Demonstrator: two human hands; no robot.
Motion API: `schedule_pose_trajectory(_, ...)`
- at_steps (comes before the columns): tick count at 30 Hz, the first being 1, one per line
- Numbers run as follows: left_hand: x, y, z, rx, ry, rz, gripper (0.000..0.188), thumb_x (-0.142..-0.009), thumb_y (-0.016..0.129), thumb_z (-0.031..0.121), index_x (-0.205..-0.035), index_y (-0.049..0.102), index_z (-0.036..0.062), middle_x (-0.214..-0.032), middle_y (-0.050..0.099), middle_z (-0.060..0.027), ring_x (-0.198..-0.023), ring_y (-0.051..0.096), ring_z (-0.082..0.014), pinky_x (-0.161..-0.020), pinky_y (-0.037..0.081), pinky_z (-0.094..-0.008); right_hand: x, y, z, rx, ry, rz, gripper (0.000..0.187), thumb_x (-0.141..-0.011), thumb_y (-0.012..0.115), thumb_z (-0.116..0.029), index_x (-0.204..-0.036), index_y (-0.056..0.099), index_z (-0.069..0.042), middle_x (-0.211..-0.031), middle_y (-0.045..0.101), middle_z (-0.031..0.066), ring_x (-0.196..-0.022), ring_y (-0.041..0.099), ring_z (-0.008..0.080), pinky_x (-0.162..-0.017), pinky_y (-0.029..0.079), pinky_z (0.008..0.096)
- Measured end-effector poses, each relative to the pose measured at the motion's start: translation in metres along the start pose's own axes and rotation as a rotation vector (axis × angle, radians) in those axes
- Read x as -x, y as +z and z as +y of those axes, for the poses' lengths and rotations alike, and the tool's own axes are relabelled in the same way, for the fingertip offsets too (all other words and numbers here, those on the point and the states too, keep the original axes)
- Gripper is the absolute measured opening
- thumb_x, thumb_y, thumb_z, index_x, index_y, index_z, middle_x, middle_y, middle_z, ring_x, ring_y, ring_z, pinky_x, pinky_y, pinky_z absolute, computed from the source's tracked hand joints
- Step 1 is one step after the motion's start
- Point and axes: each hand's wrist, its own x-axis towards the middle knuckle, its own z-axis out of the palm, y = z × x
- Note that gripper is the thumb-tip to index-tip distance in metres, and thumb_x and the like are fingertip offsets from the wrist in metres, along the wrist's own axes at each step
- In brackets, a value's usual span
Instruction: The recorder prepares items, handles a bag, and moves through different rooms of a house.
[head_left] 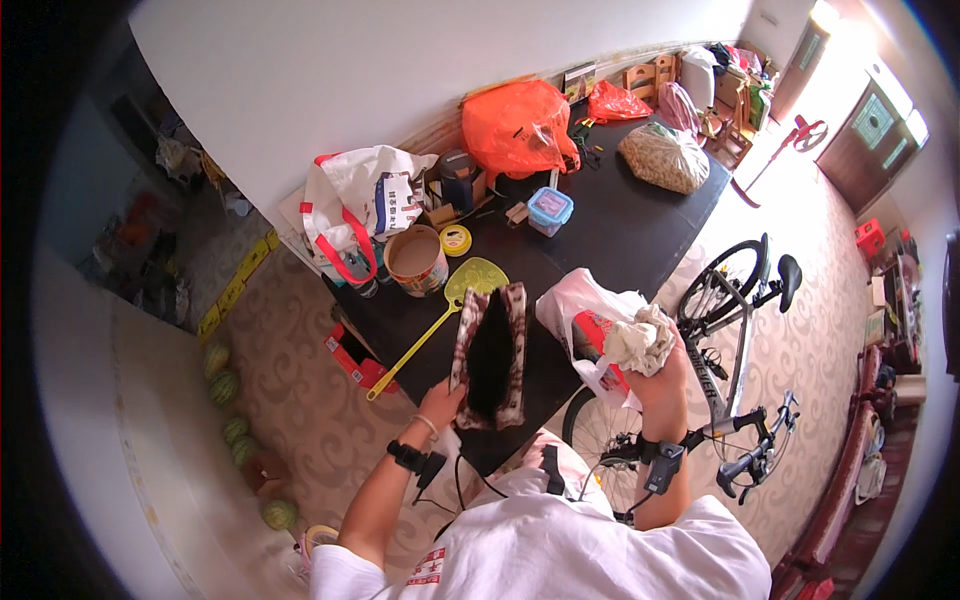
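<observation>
My left hand (440,405) grips the lower left edge of a brown-and-white patterned holder (512,375). This holder stands tall at the table's near end, its long opening facing me and dark within. To the right, my right hand (670,365) is closed around a crumpled off-white cloth or paper wad (640,340); which material it is I cannot tell. A thin whitish plastic bag (565,305) with something red in it is right beside the wad, at the table's right edge. Whether my right hand also holds the bag is hidden.
A yellow fly swatter (425,345) lies left of the holder on the black table (640,235). Behind it are a round tub (415,260), a blue-lidded box (550,208) and an orange bag (515,125). A bicycle (735,350) stands at the right, close to my right arm.
</observation>
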Motion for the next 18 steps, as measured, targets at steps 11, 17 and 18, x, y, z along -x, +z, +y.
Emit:
schedule_pose_trajectory(11,-0.14,-0.005,0.097,-0.02,-0.192,0.189,0.044,-0.08,0.045,0.04,-0.089,0.058,-0.0013,-0.086,0.06,-0.0259,-0.086,0.056,-0.0414,-0.075,0.043,-0.0455,-0.073,0.016,-0.036,-0.025,0.164,0.028,0.023,-0.086,0.045,-0.025,-0.085,0.061,-0.008,-0.082,0.064,0.0059,-0.079,0.063,0.0217,-0.072,0.052,0.0384)
schedule_pose_trajectory(17,-0.215,0.012,0.095,0.026,-0.249,0.33,0.047,-0.081,0.043,0.039,-0.094,0.057,-0.0042,-0.092,0.058,-0.0287,-0.092,0.054,-0.0428,-0.081,0.042,-0.0465,-0.136,0.056,-0.053,-0.332,0.323,0.055,0.015,-0.084,0.052,-0.02,-0.086,0.061,-0.008,-0.085,0.064,0.0047,-0.079,0.063,0.019,-0.072,0.053,0.0339)
schedule_pose_trajectory(18,-0.221,0.015,0.09,0.007,-0.249,0.32,0.047,-0.081,0.044,0.038,-0.095,0.057,-0.0044,-0.094,0.057,-0.0291,-0.093,0.054,-0.0425,-0.082,0.042,-0.0464,-0.15,0.061,-0.052,-0.387,0.359,0.058,0.015,-0.084,0.052,-0.02,-0.086,0.061,-0.008,-0.084,0.064,0.0045,-0.08,0.063,0.0189,-0.071,0.053,0.0337)
